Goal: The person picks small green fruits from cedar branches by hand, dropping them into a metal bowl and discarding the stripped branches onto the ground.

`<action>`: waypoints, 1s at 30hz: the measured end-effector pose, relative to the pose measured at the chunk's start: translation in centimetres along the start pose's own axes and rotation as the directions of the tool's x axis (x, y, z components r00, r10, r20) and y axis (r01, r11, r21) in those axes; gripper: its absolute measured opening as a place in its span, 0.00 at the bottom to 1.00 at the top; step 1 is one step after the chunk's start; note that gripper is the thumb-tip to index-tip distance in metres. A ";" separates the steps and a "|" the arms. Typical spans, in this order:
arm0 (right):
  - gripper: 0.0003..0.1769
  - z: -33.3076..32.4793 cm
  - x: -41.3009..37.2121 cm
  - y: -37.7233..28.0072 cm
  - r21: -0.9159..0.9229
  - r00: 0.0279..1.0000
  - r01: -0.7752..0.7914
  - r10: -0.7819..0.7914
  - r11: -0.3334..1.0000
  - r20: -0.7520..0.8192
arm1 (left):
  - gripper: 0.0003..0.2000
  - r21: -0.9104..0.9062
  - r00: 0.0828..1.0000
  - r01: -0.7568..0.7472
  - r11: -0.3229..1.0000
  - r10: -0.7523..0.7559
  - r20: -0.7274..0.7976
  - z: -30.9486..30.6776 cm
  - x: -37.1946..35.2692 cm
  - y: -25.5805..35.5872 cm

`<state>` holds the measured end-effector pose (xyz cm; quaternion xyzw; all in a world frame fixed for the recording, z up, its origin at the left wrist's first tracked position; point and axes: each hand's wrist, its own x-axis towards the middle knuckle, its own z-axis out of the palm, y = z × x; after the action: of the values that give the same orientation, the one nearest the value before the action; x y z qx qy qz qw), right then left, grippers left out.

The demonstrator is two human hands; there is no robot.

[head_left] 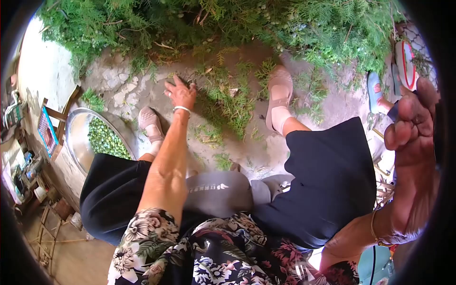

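My left hand (181, 97), with a pale bangle at the wrist, reaches out low over the bare ground between my feet. Its fingers are apart and nothing shows in them. Scattered green sprigs (230, 102) lie just right of it, and a thick heap of leafy evergreen branches (228, 23) spreads beyond. Close to the camera at the right edge, my right hand (412, 123) is raised, palm partly showing, fingers loosely bent and holding nothing visible. By my left knee a metal basin (78, 128) contains many small green cone-like pieces (105, 138).
A small chair with a woven seat (48, 124) stands left of the basin. Another person's foot in a blue shoe (375, 92) is at the right, near a white shoe sole with red trim (406, 64). Assorted household items line the far left.
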<state>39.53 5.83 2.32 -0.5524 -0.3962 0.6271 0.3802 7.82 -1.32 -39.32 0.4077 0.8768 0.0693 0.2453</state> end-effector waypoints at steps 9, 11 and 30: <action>0.31 -2.0 -0.6 -0.6 0.003 0.998 -0.022 0.022 1.000 -0.065 | 0.34 0.095 0.850 -0.505 0.858 0.477 0.222 1.8 -7.5 11.4; 0.32 -2.4 -0.9 -1.0 0.007 0.997 -0.030 0.031 1.000 -0.071 | 0.36 0.172 0.761 -0.642 0.747 0.594 0.261 2.0 -3.5 12.6; 0.27 -2.3 -1.5 0.5 -0.042 0.962 0.053 -0.062 0.998 -0.265 | 0.34 0.331 0.622 -0.781 0.530 0.609 0.492 1.3 2.4 14.5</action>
<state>41.96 4.43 2.27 -0.6262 -0.3683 0.5291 0.4385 16.99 9.89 -36.68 0.7816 0.5685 -0.1414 0.2142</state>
